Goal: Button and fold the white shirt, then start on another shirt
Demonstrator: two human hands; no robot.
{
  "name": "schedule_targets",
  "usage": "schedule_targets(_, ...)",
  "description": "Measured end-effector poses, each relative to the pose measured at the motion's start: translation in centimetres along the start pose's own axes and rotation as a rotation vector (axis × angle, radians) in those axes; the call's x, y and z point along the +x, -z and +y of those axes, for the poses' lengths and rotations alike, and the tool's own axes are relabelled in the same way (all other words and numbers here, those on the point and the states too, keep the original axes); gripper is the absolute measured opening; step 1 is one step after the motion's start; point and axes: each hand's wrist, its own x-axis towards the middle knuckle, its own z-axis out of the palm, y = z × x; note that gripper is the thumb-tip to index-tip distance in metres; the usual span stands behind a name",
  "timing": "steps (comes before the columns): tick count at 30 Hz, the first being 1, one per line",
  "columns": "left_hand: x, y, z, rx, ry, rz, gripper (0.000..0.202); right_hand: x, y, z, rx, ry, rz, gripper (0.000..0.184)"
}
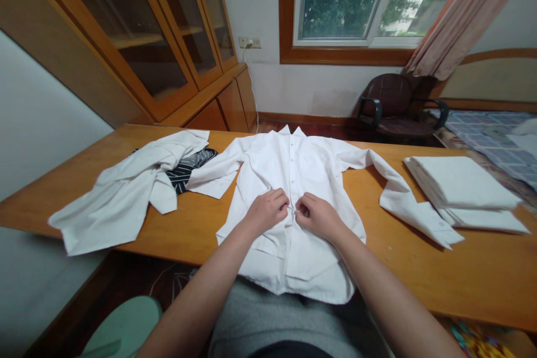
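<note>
Clock positions are taken from the middle of the shirt, with twelve o'clock away from the person. A white, long-sleeved, button-front cloth shirt (319, 173) lies front up on an orange-brown wooden table (461, 274), its pointed collar (292, 130) at twelve o'clock and its curved hem at six, where the hem hangs past the near edge. A straight placket with small pale buttons runs down the middle. Soft creases cross the body, deepest towards seven o'clock. One sleeve bends out to ten o'clock; the other trails in twists to four, ending in a cuff (440, 229) with a small round button.

The left hand (268, 211) is curled, thumb and fingertips pinching the placket from its nine o'clock side. The right hand (318, 215), thumb and forefinger bent into a loop, pinches it from the three o'clock side, just beside the left.

At nine o'clock lies a loose heap of white cloth (121, 190), partly covering a black, white-striped cloth (180, 176); at three, a squared stack of folded white cloth (465, 184). At eight stands a pale-green round stool (130, 319). Multicoloured items (482, 341) at four are too blurred to read.
</note>
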Motion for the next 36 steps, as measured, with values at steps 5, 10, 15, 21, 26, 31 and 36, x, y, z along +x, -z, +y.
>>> schedule_targets(5,-0.06,-0.2,-0.13,-0.008,0.002,0.002,0.01,-0.09,-0.08,0.13,0.006,0.006,0.005,0.008)
schedule_targets(10,-0.05,0.0,-0.04,-0.008,0.003,0.002,0.01,-0.14,-0.02,0.11,0.008,0.002,0.0,0.008)
schedule_targets(15,0.0,0.2,0.09,-0.017,0.004,0.0,0.011,-0.11,0.12,0.0,0.017,0.006,-0.004,0.007)
schedule_targets(21,-0.03,0.07,-0.01,-0.029,0.011,-0.002,0.01,-0.08,0.37,-0.26,0.037,-0.009,-0.013,0.002)
schedule_targets(26,-0.08,0.01,-0.19,-0.038,0.007,-0.001,0.01,-0.13,0.35,-0.12,0.035,0.0,-0.006,0.006)
schedule_targets(31,-0.06,0.11,-0.13,-0.046,0.003,0.001,0.011,-0.1,0.26,0.19,0.071,0.024,-0.023,0.004)
schedule_targets(36,-0.03,0.15,-0.01,-0.042,0.007,-0.003,0.01,-0.13,0.1,0.31,0.053,0.01,-0.014,0.004)
